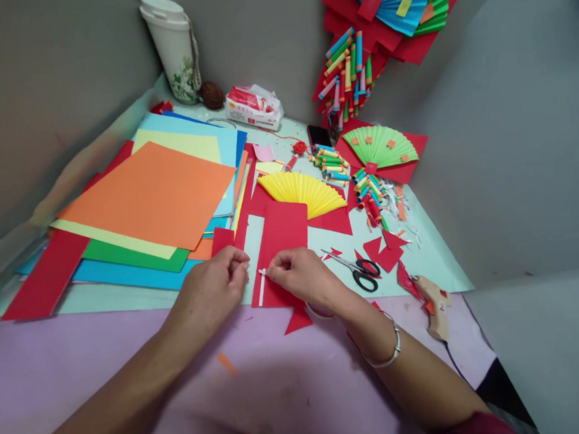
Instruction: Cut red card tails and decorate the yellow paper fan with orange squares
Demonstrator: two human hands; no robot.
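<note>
Head view, right hand (pixel 300 273) pinching white strip (pixel 262 271)

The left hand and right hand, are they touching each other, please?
Apart: the head view shows pale surface between the left hand and the right hand.

We stretch our left arm (pixel 107 388) and right arm (pixel 422 370) forward, left hand (pixel 218 279) curled inward, right hand (pixel 304 274) closed in a pinch.
</note>
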